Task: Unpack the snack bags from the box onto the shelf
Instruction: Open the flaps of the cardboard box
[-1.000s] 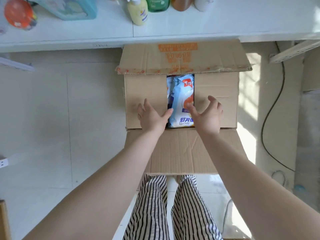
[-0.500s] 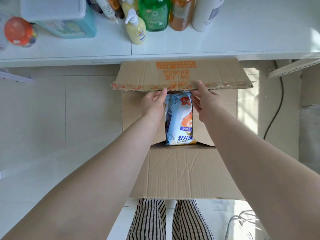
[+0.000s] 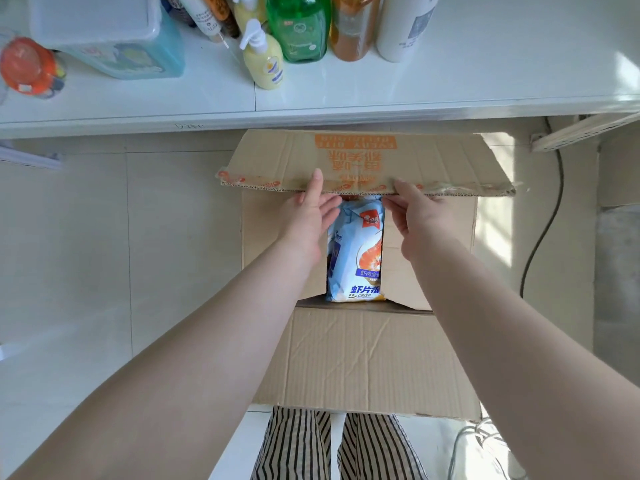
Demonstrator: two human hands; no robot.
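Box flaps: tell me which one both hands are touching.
The far flap, the one with orange print nearest the shelf. The left hand and right hand meet its edge; the other flaps lie untouched.
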